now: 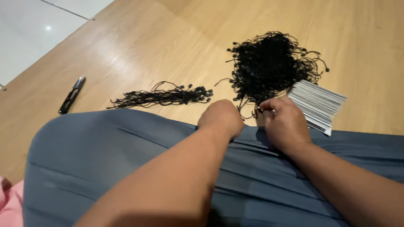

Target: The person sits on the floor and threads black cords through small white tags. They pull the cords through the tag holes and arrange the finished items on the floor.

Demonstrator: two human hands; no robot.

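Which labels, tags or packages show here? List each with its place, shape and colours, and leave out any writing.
Stack of card tags: on the wooden floor beside the right hand, fanned rectangular cards, white and grey edges.
Heap of black tag strings: behind the stack, a loose tangled pile.
Bundle of black tag strings: left of the left hand, laid out long and thin.
No packages, signs or screens.

The floor is smooth, light wood; the strings look matt black; the skirt is grey cloth.
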